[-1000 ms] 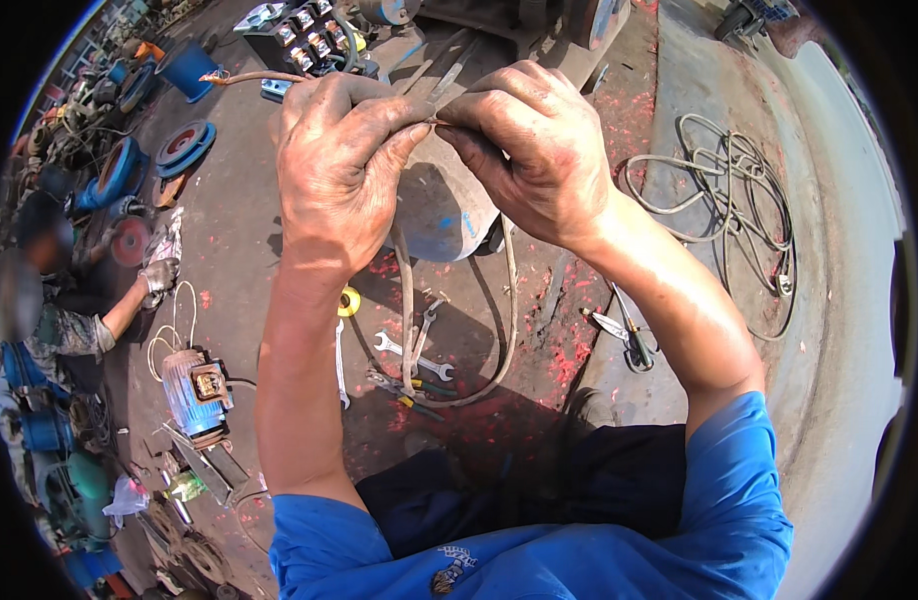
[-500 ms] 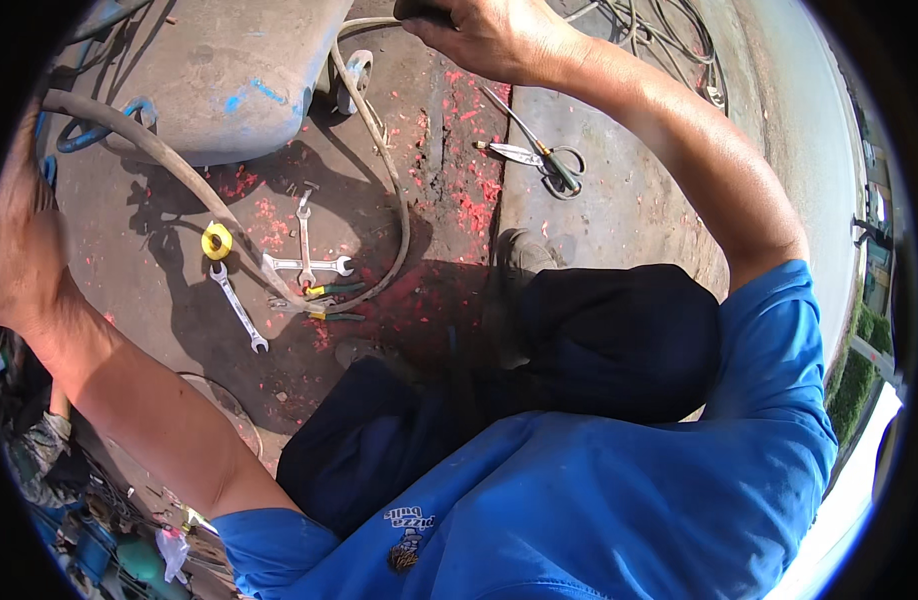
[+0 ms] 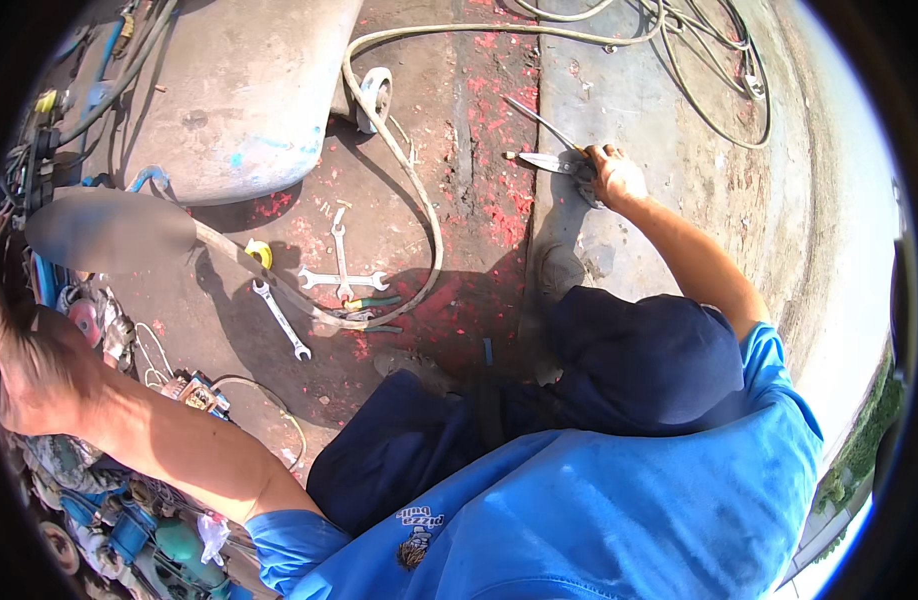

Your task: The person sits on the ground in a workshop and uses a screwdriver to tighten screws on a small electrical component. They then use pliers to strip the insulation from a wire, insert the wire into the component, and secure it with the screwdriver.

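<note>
Hands are spread wide apart: the left hand (image 3: pixel 44 380) is stretched to the far-left edge, its grip cut from view; the right hand (image 3: pixel 614 178) is lowered over scissors (image 3: pixel 546 161) and a screwdriver (image 3: pixel 539 119) on the floor (image 3: pixel 669 240), whether grasped cannot be told. A rounded grey body (image 3: pixel 234 105) is seen upper left; a looped cable (image 3: pixel 438 238) is draped beside wrenches (image 3: pixel 345 280), across pliers (image 3: pixel 379 301).

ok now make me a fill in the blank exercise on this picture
The ____ hand is at the scissors. Exactly ____ wrenches lie in view. The small roll near them is ____ in colour. The shirt is ____.

Missing words: right; three; yellow; blue.
</note>
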A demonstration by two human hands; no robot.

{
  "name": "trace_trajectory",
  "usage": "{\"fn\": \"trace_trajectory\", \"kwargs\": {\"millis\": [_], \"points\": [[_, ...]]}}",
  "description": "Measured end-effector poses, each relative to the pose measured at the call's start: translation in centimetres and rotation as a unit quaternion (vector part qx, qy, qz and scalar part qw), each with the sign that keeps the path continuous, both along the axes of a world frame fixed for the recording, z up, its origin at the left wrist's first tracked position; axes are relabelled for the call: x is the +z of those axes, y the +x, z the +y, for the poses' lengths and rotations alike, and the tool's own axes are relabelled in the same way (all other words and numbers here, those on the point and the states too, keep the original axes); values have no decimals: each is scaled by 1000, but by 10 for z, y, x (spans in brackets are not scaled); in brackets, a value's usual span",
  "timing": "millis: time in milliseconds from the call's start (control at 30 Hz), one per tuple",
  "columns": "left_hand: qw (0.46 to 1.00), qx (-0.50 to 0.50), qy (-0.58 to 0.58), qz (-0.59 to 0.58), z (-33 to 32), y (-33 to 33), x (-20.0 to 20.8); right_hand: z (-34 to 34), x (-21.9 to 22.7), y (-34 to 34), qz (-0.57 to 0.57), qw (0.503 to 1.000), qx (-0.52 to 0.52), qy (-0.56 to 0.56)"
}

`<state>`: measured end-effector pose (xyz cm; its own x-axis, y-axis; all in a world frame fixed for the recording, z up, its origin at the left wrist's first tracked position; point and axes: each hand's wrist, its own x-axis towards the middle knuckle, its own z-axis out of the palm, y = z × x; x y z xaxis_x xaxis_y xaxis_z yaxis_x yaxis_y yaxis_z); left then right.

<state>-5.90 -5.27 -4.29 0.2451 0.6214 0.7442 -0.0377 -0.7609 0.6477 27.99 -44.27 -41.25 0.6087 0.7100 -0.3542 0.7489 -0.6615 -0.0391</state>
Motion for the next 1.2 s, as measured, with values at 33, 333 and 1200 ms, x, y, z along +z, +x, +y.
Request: {"fn": "trace_trajectory", "kwargs": {"millis": [33, 333, 1200], "points": [[998, -56, -31, -20, 3, -5, 9, -9, -9, 7, -43, 999, -2, 26], [993, -97, -49, -47, 11, -12, 44, -40, -51, -11, -6, 998, 59, 30], [992, -105, -73, -19, 14, -11, 37, 291, 434, -176, 357, 682, 190, 609]]}}
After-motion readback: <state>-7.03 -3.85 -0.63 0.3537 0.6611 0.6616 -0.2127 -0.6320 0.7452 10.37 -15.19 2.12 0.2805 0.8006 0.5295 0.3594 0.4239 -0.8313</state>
